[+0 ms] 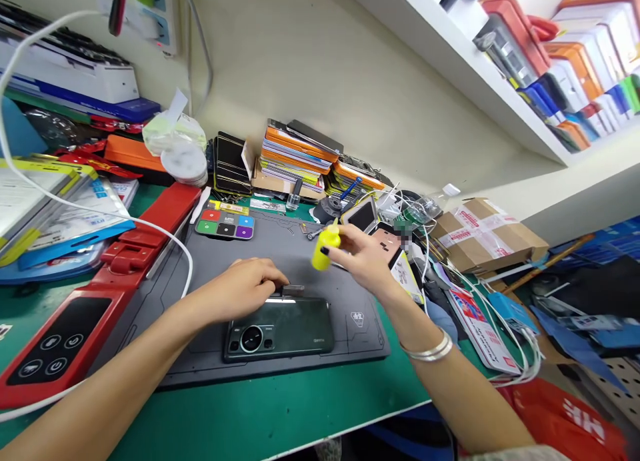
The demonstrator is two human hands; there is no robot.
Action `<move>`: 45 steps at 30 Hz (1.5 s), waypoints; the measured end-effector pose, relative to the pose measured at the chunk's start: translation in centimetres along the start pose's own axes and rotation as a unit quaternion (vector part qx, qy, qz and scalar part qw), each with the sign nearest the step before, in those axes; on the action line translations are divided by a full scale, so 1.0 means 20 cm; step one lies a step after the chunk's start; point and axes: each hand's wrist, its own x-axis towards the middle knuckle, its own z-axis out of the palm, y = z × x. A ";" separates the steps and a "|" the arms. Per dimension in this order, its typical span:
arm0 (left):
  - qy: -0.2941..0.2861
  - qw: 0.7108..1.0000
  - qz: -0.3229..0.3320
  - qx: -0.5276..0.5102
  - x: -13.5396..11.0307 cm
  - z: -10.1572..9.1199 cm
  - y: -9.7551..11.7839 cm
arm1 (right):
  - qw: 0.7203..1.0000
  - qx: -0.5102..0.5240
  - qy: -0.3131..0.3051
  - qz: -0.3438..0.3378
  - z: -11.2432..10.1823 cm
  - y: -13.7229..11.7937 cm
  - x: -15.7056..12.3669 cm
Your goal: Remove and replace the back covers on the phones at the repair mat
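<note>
A dark green phone (295, 324) lies back side up on the grey work mat (320, 274), its round camera at the left end. My left hand (250, 288) rests over the phone's far edge with curled fingers. These close on a small flat greyish piece (293, 290) that sticks out along that edge; its exact kind is hard to tell. My right hand (363, 258) holds a small yellow squeeze bottle (327, 246) upright but slightly tilted, above the mat beyond the phone. The bottle's nozzle points upward.
A red heating device (100, 294) with a touch panel runs along the left. A white cable (185, 248) loops over it. At the back are a coloured button tray (225, 225), a small glass bottle (295, 194) and stacked boxes (297, 154). A cardboard box (490, 234) stands right.
</note>
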 end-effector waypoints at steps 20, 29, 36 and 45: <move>0.042 0.997 -0.009 0.069 -0.08 0.04 0.06 | 0.932 -0.191 -0.274 -0.140 0.13 -0.03 -0.06; 0.024 0.974 -0.047 0.221 -0.31 0.07 0.11 | 0.927 -0.198 -0.292 -0.128 0.12 -0.04 -0.07; 0.081 0.945 -0.003 0.318 -0.27 0.05 0.07 | 0.939 -0.217 -0.255 -0.081 0.12 -0.03 -0.11; 0.245 0.914 -0.035 0.320 -0.31 0.32 0.07 | 0.910 -0.223 -0.329 -0.118 0.06 -0.01 -0.09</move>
